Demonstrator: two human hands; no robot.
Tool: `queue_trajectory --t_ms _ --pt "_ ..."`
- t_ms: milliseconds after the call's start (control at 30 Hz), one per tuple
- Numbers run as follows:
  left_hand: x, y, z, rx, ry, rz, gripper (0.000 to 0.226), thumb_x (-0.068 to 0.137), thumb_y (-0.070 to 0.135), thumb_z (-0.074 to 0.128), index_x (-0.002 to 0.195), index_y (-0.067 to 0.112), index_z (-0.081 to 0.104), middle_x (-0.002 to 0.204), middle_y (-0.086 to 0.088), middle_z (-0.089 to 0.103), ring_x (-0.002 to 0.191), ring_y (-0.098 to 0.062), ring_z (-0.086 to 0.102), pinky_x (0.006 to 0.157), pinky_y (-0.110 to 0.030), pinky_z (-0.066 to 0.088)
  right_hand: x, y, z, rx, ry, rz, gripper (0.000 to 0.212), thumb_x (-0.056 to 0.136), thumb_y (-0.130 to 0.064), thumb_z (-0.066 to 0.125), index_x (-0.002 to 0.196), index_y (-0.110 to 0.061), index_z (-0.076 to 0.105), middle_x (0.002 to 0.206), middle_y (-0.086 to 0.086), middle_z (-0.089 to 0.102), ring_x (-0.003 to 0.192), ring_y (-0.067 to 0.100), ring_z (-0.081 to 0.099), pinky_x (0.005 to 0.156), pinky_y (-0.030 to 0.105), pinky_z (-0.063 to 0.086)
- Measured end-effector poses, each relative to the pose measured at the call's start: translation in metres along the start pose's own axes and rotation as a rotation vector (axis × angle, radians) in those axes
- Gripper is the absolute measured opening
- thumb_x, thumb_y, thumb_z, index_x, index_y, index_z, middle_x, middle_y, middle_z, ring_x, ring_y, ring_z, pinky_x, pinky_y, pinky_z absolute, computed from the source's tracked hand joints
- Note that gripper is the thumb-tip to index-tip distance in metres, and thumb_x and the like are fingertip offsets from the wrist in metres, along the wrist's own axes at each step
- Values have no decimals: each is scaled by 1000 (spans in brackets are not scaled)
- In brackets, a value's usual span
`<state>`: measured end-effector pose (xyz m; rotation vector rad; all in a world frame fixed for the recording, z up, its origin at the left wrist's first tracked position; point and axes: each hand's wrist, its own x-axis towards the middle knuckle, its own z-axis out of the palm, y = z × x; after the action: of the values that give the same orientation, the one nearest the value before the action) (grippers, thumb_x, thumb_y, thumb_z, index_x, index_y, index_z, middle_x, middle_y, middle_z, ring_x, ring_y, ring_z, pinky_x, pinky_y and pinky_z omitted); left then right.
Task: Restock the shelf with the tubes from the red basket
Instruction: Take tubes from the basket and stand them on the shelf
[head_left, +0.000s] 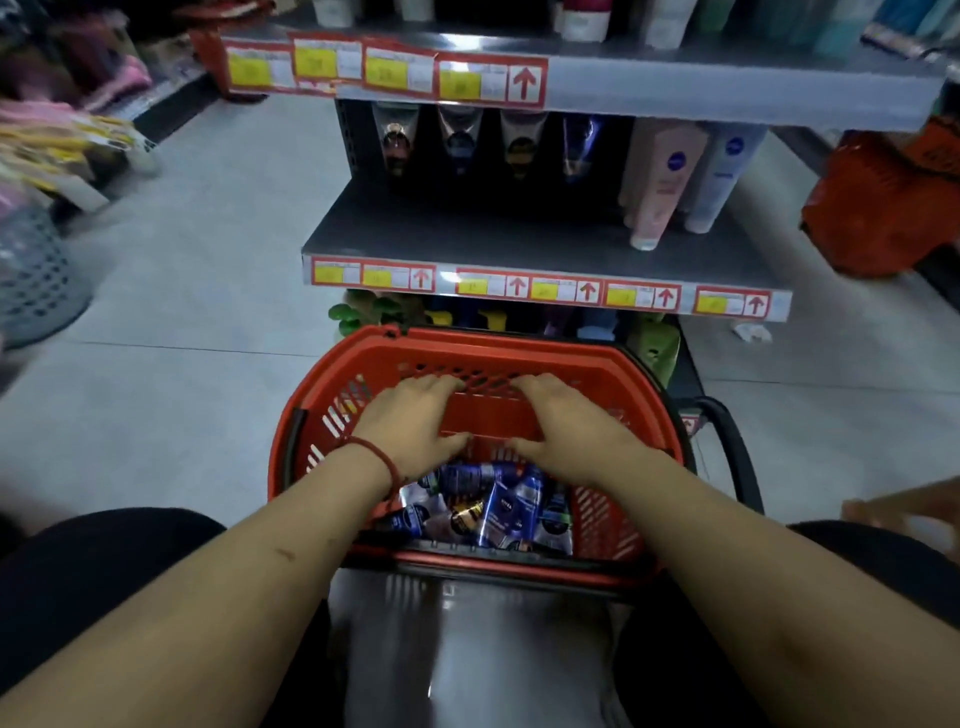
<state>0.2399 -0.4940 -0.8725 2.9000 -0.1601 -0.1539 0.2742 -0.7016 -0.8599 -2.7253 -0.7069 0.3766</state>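
- Tubes (493, 506) lie jumbled in the near end of the red basket (498, 345), mostly dark blue, some silver, overlapping one another just below our wrists.
- Our left hand (410, 421) and right hand (566, 423) are both flat, fingers spread, over a red bar (488, 415) across the basket; neither holds anything. We cannot tell whether the palms press on it.
- We judge the restocking to be at its start: no tube is picked up yet. Next we need to draw a hand back to the pile, close fingers round one tube and lift it clear of the rim.
- A black handle (727, 431) arches at the basket's right side, near the right arm's path.
- The shelf (467, 234) stands beyond the basket, its front bare; standing tubes (460, 140) line the back, with a pink bottle (660, 182) at the right.
- The upper shelf edge (675, 83) overhangs, so we must reach in low.
- A grey hamper (31, 280) sits far left.
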Motion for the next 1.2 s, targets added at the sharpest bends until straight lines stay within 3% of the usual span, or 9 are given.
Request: queue_trajectory --t_ms 133,267,367,567,733,833,967,1100,1200 --pt "-1 -17 30 114 -208 -11 75 84 52 67 148 26 38 144 -3 51 130 -27 51 104 -41 44 9 1 36 -68 -184 0 80 88 -40 71 153 -19 28 143 7 43 125 27 52 104 43 48" --pt "-2 -35 50 118 -343 -56 71 83 51 69 143 23 43 135 -7 55 120 -30 56 97 -43 49 13 2 66 -101 -332 5 82 89 -40 71 154 -15 27 147 10 41 129 29 50 107 42 45" --pt "-3 -41 66 134 -396 -80 70 84 54 67 142 22 43 132 -7 58 117 -30 58 93 -42 52 15 3 80 -103 -390 6 84 90 -41 70 155 -17 24 152 11 37 134 30 47 111 43 43" --pt "0 -50 94 129 -531 -91 64 88 51 64 142 22 46 127 -10 63 117 -30 59 93 -35 47 31 11 107 -146 -459 -39 72 91 -37 68 150 -17 33 143 9 44 125 27 52 101 40 48" --pt "17 -72 123 137 -761 -75 46 91 36 65 132 15 59 131 -12 64 119 -31 60 98 -32 47 43 24 136 -192 -519 -73 58 92 -35 65 142 -20 40 141 6 47 125 28 54 98 42 49" --pt "29 -89 138 195 -896 -88 43 89 23 67 132 20 62 134 -8 62 119 -27 60 97 -29 48 54 27 149 -165 -584 -84 63 87 -35 73 140 -19 44 138 7 51 122 27 55 99 44 50" --pt "45 -106 153 277 -1021 -106 48 87 26 70 134 22 61 136 -5 60 116 -26 62 99 -36 51 74 27 171 -117 -609 -110 64 84 -31 76 139 -19 46 136 8 56 117 28 58 92 38 51" --pt "60 -109 170 315 -1185 -121 50 96 27 63 144 17 51 139 -7 55 108 -23 60 75 -21 53 96 24 211 -43 -679 -122 62 86 -24 74 141 -15 47 137 9 56 120 28 55 86 30 45" --pt "68 -116 186 272 -1297 -184 44 95 25 65 137 12 56 132 -12 61 107 -27 63 91 -34 53 105 20 240 -41 -750 -144 57 88 -16 68 141 -11 48 138 14 56 122 30 55 88 27 43"
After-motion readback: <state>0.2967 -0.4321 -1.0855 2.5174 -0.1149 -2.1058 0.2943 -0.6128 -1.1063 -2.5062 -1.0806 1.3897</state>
